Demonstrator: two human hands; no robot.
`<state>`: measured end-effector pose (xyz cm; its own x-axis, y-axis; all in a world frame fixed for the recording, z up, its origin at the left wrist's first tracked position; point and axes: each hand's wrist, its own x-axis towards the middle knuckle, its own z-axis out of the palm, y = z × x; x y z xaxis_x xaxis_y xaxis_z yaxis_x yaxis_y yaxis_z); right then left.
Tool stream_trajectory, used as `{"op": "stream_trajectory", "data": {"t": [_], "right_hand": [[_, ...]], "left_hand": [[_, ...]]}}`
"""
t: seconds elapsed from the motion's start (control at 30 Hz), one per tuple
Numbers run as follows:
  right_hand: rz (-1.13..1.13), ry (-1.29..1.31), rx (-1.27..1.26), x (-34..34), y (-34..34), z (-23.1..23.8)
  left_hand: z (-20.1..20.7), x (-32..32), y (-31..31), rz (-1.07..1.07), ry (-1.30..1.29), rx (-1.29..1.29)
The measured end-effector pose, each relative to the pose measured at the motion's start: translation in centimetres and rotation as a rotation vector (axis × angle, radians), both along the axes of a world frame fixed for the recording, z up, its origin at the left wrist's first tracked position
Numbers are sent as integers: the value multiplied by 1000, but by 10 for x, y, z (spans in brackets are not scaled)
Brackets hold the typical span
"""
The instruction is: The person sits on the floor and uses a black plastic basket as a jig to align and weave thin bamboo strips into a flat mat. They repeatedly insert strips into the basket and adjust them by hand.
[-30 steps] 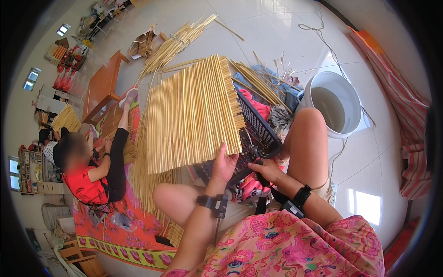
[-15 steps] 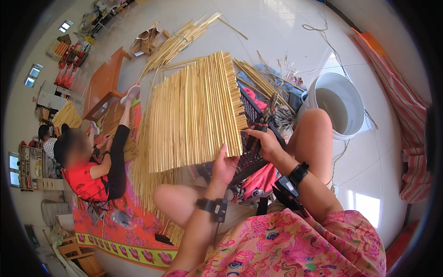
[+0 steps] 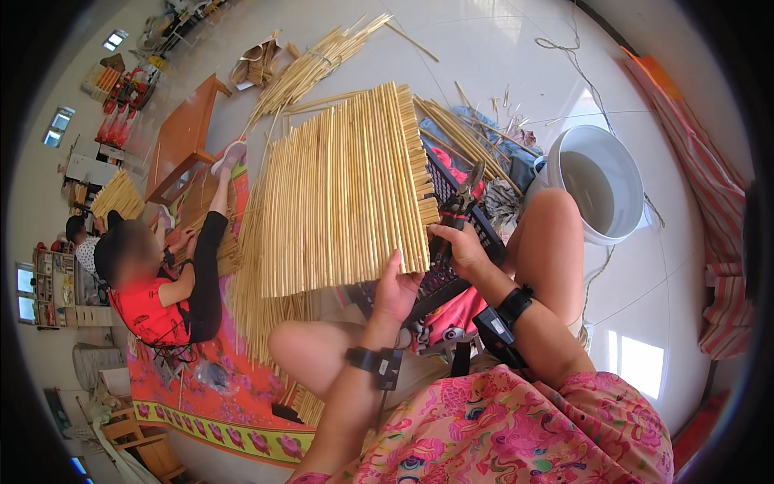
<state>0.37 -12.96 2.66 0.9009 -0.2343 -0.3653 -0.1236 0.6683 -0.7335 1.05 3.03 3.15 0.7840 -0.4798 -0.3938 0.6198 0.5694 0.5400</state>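
A flat panel of golden straw-like stalks (image 3: 339, 194), laid side by side, is held up in front of me. My left hand (image 3: 395, 292) grips its lower right corner, the thumb on the front face and the fingers mostly hidden behind. Beside the panel's right edge, my right hand (image 3: 463, 248) is closed round a pair of cutting pliers (image 3: 458, 211) with dark, red-marked handles. Their jaws point up and away from me. Uneven stalk ends stick out along the panel's right side, close to the pliers.
A black plastic crate (image 3: 439, 300) lies under the panel, with cloths about it. At the right stands a white bucket (image 3: 627, 194) holding liquid. Stalk bundles (image 3: 318, 64) lie on the floor ahead. Left, a person in red (image 3: 153, 302) sits on a floral mat (image 3: 242, 419) near a wooden bench (image 3: 184, 129).
The panel has shifted very slightly rightward in view, and more of its stalk ends show at the right edge. Both hands keep their grips.
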Motion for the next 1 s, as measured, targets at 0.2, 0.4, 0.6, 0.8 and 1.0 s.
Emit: {"op": "stream_trajectory", "data": {"t": [0.2, 0.4, 0.6, 0.8, 1.0], "right_hand": [[-3, -3, 49, 1, 3, 17], [-24, -2, 150, 7, 4, -5], [-61, 41, 181, 13, 6, -22], [-112, 109, 163, 15, 8, -47], [-94, 211, -94, -2, 7, -62]], "left_hand": [[3, 0, -1, 27, 6, 11], [1, 0, -2, 16, 22, 13], [-3, -1, -2, 12, 27, 32], [-5, -3, -3, -6, 33, 58], [2, -2, -2, 25, 59, -45]]}}
